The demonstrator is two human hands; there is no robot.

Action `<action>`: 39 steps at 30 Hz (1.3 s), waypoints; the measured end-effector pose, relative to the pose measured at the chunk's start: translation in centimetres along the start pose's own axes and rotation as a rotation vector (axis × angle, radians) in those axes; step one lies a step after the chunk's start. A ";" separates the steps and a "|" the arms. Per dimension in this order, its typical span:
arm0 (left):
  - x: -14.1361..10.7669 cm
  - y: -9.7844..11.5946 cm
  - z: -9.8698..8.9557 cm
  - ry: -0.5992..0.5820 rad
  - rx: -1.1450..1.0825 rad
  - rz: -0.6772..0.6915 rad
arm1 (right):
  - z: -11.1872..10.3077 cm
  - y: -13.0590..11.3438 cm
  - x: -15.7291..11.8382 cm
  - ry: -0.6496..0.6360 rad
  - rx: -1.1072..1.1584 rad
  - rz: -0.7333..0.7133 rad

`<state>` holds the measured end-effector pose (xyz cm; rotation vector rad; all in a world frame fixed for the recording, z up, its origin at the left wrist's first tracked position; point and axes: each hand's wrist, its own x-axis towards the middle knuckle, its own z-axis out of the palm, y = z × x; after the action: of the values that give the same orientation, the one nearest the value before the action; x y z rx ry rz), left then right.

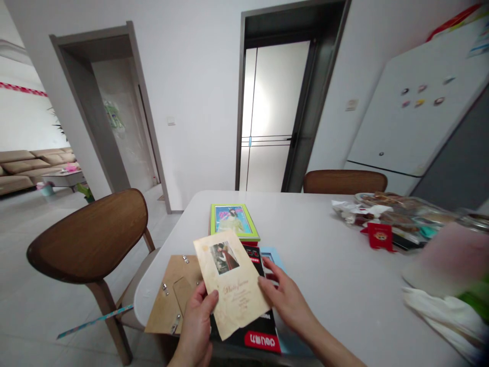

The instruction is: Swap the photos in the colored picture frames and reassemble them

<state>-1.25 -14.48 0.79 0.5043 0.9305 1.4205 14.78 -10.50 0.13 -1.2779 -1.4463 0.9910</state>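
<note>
My left hand pinches the lower left edge of a cream photo frame insert card, which carries a small printed picture and script lettering. On its right edge, my right hand grips the same card, thumb on top. The card is tilted above a black and red box marked "deli". Left of it lies a brown frame backboard with metal clips, partly behind my left hand. Beyond the card sits a green-edged photo frame with a picture in it. A light blue frame is mostly covered.
A white table bears everything. Bagged food, a red packet, a pinkish container and a white cloth crowd its right side. Wooden chairs stand at the left and far side. A patterned strip juts past the left edge.
</note>
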 end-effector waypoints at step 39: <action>1.1 -3.2 -1.4 -0.163 1.060 0.474 | -3.9 3.1 1.2 0.032 0.074 0.293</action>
<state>-0.52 -14.13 -2.78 1.6887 1.4569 1.1581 19.28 -8.90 -1.82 -1.4711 -1.2084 1.1989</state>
